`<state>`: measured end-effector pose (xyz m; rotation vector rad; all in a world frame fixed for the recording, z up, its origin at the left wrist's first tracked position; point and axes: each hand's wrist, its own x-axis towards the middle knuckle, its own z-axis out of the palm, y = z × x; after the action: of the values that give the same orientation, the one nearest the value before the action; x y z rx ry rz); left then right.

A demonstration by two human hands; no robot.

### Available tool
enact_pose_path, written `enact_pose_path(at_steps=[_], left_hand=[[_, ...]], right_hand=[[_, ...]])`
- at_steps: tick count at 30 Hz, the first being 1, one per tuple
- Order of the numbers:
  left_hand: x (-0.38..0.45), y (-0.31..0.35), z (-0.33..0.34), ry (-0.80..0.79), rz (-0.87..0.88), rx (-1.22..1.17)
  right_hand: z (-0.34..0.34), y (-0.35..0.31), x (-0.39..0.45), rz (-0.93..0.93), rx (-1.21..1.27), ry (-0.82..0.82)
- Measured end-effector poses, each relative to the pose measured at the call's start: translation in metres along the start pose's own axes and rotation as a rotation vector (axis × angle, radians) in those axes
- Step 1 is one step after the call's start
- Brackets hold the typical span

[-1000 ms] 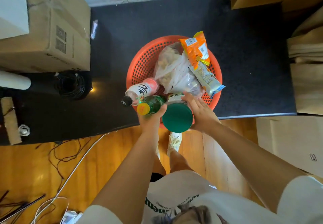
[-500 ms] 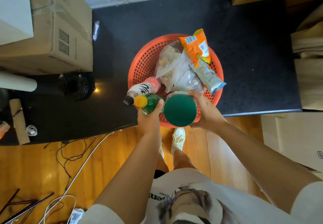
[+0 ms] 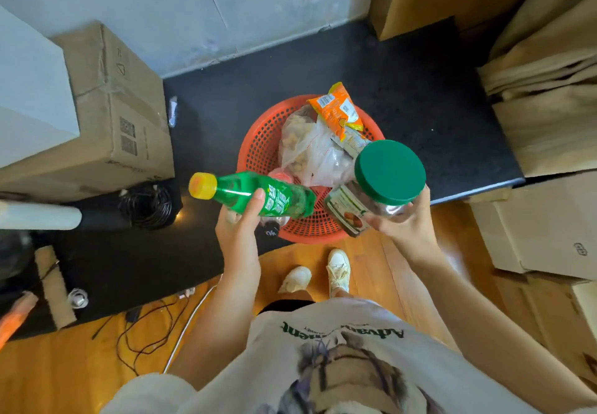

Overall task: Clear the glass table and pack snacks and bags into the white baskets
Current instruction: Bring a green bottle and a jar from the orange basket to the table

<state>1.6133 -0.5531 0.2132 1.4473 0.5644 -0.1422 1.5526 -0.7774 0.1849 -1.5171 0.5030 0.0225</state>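
Both bare forearms reach forward and up from the bottom of the view. The left hand (image 3: 239, 229) is closed around a green bottle (image 3: 258, 195), thumb lying across its label, the other fingers curled beneath. The right hand (image 3: 405, 223) cups a green-lidded jar (image 3: 378, 184) from below, its fingertips (image 3: 423, 192) wrapping the clear wall under the lid

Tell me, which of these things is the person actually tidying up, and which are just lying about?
Part of the job:
- green bottle, held in left hand
- green-lidded jar, held in right hand
- orange basket holding a clear bag and orange snack packet

Just lying about:
- cardboard boxes
- black cable coil
- floor wires
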Motion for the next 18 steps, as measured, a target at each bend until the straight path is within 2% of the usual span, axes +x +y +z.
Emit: enact_pose_path(at_steps=[7,11,18], left_hand=[[0.023,0.040,-0.028,-0.292,-0.182,-0.114],[0.019,0.052,-0.032,-0.559,-0.250,-0.144],[-0.024,0.033,-0.032,-0.960,-0.398,0.176]], right_hand=[[0.025,-0.004,-0.070,0.108,0.312,0.339],[0.057,0.006,-0.119,0.147,0.503,0.559],[0.108,0.038,-0.226,0.142,0.698,0.895]])
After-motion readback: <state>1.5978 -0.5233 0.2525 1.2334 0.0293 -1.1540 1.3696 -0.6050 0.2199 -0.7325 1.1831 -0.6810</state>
